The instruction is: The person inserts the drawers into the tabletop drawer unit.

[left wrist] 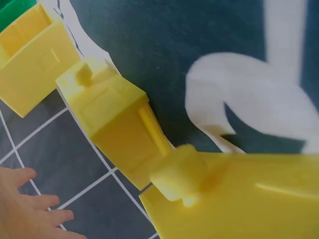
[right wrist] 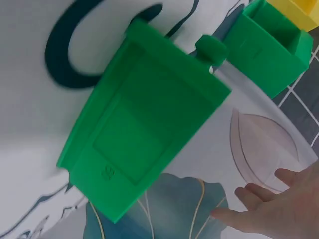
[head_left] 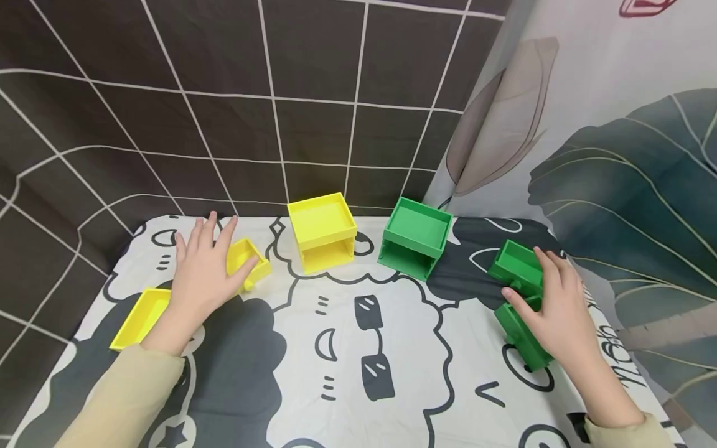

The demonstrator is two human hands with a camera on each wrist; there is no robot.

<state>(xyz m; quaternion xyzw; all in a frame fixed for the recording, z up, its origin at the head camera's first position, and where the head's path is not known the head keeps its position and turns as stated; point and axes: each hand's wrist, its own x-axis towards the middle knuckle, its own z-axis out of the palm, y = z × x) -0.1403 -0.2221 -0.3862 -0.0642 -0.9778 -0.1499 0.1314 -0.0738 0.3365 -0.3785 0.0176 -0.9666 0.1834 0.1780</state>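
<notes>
My left hand (head_left: 201, 274), fingers spread, hovers between two yellow drawers. The smaller-looking yellow drawer (head_left: 242, 255) lies under its thumb side in the head view; the other yellow drawer (head_left: 142, 316) is left of the wrist. Both drawers show round knobs in the left wrist view, with the hand (left wrist: 27, 211) off to one side. On the right, my right hand (head_left: 560, 305) reaches over two green drawers, its fingers overlapping them. One green drawer (head_left: 514, 264) shows its hollow inside; the nearer green drawer (head_left: 518, 333) is turned with its underside (right wrist: 139, 134) showing. Neither hand grips anything.
A yellow cabinet shell (head_left: 323, 227) and a green cabinet shell (head_left: 419, 227) stand side by side at the back, their lower compartments facing front. Behind them hangs a dark gridded cloth (head_left: 313, 130); a leaf-patterned curtain (head_left: 605, 168) borders the right side.
</notes>
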